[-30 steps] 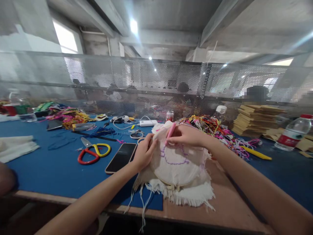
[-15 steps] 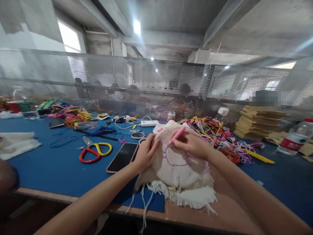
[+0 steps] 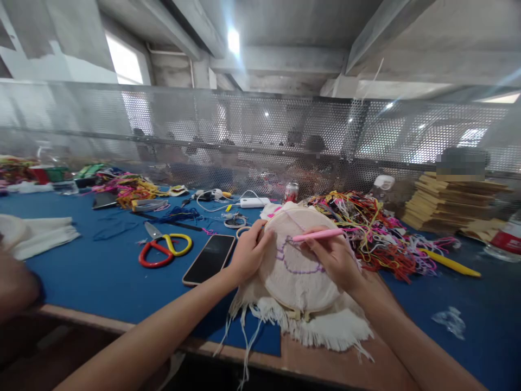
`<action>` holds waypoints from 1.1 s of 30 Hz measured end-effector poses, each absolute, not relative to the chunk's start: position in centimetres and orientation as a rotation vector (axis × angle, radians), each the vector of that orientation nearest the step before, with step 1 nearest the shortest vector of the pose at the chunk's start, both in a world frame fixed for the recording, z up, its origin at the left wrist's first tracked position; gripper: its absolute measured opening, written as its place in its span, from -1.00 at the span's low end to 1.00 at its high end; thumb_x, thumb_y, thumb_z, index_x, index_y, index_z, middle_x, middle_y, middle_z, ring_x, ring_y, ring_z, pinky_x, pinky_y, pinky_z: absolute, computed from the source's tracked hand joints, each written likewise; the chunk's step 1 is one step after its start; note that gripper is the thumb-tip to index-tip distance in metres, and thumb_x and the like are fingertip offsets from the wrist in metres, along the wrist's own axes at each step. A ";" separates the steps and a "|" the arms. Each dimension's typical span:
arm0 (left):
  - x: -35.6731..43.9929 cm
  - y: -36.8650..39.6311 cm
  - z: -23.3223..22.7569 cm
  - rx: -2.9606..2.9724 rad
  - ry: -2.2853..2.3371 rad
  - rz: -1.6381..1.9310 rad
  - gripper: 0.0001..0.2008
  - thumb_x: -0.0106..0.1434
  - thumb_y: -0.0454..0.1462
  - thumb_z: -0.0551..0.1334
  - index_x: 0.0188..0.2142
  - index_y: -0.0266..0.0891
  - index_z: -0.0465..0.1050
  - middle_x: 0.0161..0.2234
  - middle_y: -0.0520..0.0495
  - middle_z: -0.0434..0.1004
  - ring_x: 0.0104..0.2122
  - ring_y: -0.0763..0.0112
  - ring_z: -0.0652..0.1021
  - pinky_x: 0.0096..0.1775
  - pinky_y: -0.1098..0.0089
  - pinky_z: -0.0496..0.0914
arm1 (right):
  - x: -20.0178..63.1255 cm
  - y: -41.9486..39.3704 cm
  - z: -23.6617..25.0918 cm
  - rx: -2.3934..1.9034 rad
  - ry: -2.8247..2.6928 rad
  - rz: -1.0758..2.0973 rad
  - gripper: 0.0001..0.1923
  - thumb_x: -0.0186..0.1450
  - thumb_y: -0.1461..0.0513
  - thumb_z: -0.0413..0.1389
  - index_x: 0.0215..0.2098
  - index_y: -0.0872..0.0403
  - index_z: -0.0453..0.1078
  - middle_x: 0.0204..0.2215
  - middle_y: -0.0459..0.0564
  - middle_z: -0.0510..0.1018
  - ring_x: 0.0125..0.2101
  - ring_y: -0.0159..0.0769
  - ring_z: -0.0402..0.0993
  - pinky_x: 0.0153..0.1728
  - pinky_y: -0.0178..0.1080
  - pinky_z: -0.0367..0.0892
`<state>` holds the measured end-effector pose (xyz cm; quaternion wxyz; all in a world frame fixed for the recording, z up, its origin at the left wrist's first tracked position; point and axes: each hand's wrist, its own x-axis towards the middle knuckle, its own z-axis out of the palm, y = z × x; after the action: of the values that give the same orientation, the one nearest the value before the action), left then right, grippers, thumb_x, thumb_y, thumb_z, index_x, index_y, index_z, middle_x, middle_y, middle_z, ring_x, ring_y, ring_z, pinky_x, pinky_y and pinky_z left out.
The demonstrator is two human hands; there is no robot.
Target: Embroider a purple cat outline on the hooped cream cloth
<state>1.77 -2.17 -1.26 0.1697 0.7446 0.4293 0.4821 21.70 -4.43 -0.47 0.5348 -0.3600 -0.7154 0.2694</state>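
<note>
White cloth with a fringed edge (image 3: 325, 330) is stretched in a round embroidery hoop (image 3: 299, 314). A purple yarn outline (image 3: 301, 270) runs across its middle. At the hoop's upper left rim, my left hand (image 3: 251, 251) is closed, thumb on the cloth and the other fingers partly hidden. My right hand (image 3: 336, 258) pinches a pink punch needle (image 3: 319, 235), held nearly level, its tip close to the upper end of the outline.
Left of the hoop lie a phone (image 3: 209, 259) and red-and-yellow scissors (image 3: 165, 250). Tangled yarn (image 3: 366, 222), a yellow pen-shaped tool (image 3: 451, 263) and stacked brown boards (image 3: 443, 203) are at right. A perforated screen (image 3: 252, 136) stands behind. Another person's arm (image 3: 18, 279) shows at left.
The punch needle has tipped from a steep slant to nearly level, and my right hand has shifted right and slightly down. My left hand keeps its hold. The whole view has shifted slightly.
</note>
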 end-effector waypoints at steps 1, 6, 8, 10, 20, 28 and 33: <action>1.8 -2.1 -1.3 2.115 1.225 1.362 -0.71 0.28 -0.13 0.00 -0.16 -0.25 0.34 -0.55 0.11 0.25 -0.54 0.50 0.27 -0.44 0.47 0.11 | 21.6 -4.3 -0.5 -0.852 -1.689 0.697 -0.75 0.22 0.09 0.09 -0.29 0.11 0.41 -0.31 0.02 0.51 -0.34 -0.32 0.48 -0.32 -0.30 0.42; 1.7 -1.5 -1.5 2.113 1.274 1.280 -0.68 0.27 -0.13 0.02 -0.13 -0.25 0.37 -0.28 -0.04 0.47 -0.34 0.38 0.41 -0.27 0.43 0.21 | 21.5 -2.7 -1.3 -0.844 -1.655 0.965 -0.70 0.18 0.08 0.13 -0.25 0.13 0.40 -0.29 0.04 0.54 -0.26 -0.30 0.48 -0.23 -0.26 0.38; 1.7 -1.1 -1.6 2.110 1.296 1.221 -0.68 0.26 -0.14 0.02 -0.13 -0.25 0.38 -0.23 -0.07 0.49 -0.29 0.34 0.42 -0.23 0.41 0.23 | 21.5 -2.1 -2.0 -0.858 -1.620 1.026 -0.69 0.18 0.08 0.12 -0.22 0.14 0.37 -0.33 0.02 0.55 -0.34 -0.35 0.47 -0.32 -0.30 0.37; 1.8 -0.8 -1.7 2.113 1.306 1.158 -0.68 0.25 -0.15 0.01 -0.14 -0.25 0.39 -0.22 -0.08 0.49 -0.27 0.32 0.43 -0.22 0.40 0.23 | 21.6 -1.7 -2.6 -0.873 -1.593 1.057 -0.69 0.20 0.07 0.09 -0.23 0.15 0.35 -0.39 0.01 0.55 -0.43 -0.41 0.44 -0.41 -0.36 0.33; 1.9 -0.1 -2.8 2.175 1.339 0.789 -0.65 0.19 -0.08 0.04 -0.30 -0.31 0.42 -0.47 -0.01 0.39 -0.46 0.40 0.34 -0.43 0.44 0.14 | 22.0 -1.8 -4.5 -1.104 -1.731 0.926 -0.65 0.26 0.01 -0.02 -0.34 0.14 0.31 -0.57 -0.09 0.45 -0.68 -0.48 0.35 -0.69 -0.43 0.24; 2.1 -0.5 -2.8 2.163 1.291 0.625 -0.60 0.18 -0.07 0.05 -0.21 -0.33 0.45 -0.52 0.03 0.33 -0.52 0.46 0.27 -0.46 0.45 0.10 | 21.7 -2.7 -4.6 -1.141 -1.823 0.657 -0.66 0.32 0.01 -0.16 -0.41 0.07 0.18 -0.73 -0.20 0.32 -0.74 -0.45 0.30 -0.69 -0.42 0.19; 1.9 -0.4 -2.9 2.216 1.308 0.605 -0.59 0.19 -0.08 0.04 -0.09 -0.27 0.40 -0.51 0.04 0.37 -0.51 0.45 0.30 -0.45 0.46 0.11 | 21.6 -2.7 -4.5 -1.141 -1.765 0.728 -0.64 0.32 -0.03 -0.21 -0.41 0.06 0.14 -0.76 -0.22 0.31 -0.79 -0.44 0.28 -0.76 -0.43 0.15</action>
<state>1.89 -0.41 -2.87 0.2464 0.8126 0.4795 0.2217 21.60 -2.73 -4.53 0.4426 -0.4600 -0.7116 0.2934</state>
